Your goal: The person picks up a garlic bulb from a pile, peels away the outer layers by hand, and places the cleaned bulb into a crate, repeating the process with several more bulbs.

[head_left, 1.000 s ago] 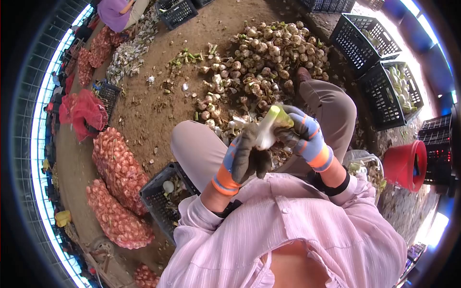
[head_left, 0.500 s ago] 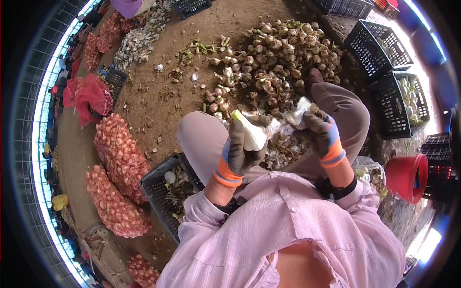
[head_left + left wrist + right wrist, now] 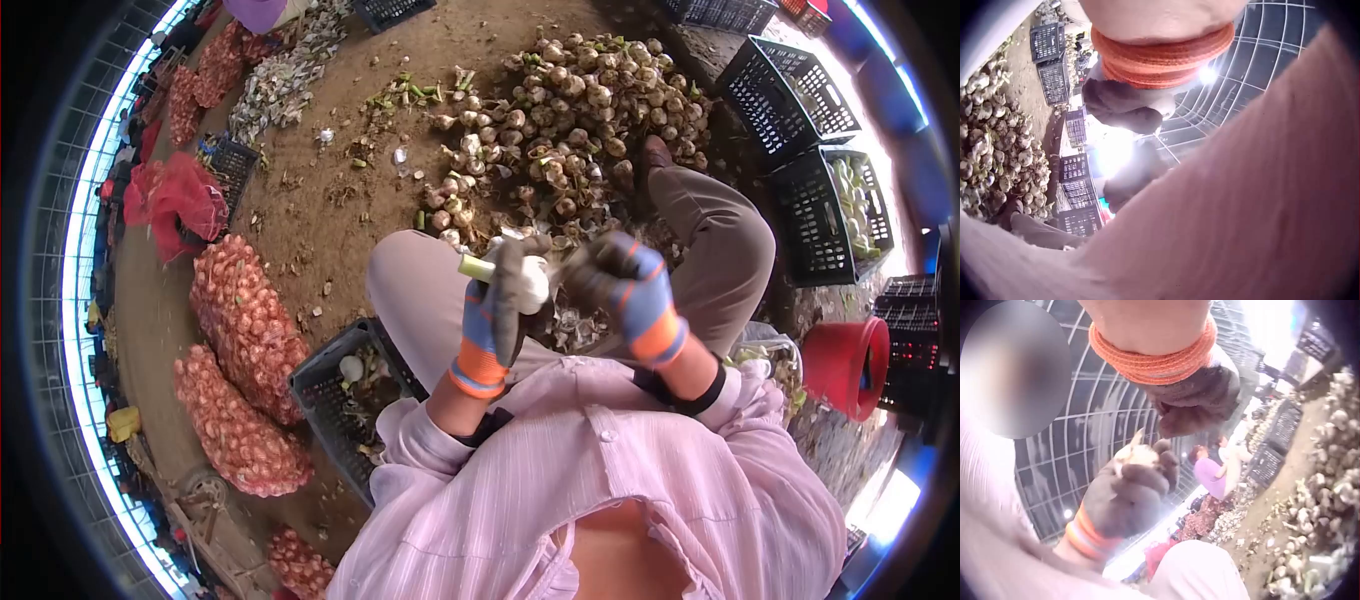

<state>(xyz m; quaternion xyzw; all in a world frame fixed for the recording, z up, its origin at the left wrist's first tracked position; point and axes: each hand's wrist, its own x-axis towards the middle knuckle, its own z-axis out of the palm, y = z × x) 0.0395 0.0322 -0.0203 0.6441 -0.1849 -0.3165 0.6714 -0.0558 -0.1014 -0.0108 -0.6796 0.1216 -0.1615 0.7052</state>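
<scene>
Gripping garlic bulb (image 3: 534, 286), left hand (image 3: 495, 318); right hand (image 3: 628, 292) blurred, grip unclear; crate (image 3: 325, 426) near knee (image 3: 402, 264).

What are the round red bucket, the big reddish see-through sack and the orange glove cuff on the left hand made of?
The round red bucket looks like smooth plastic: it's slightly shiny. The big reddish see-through sack seems to be thin netting, maybe plastic, since round lumps show through. The orange glove cuff looks like stretchy knitted yarn, with ridges.
</scene>
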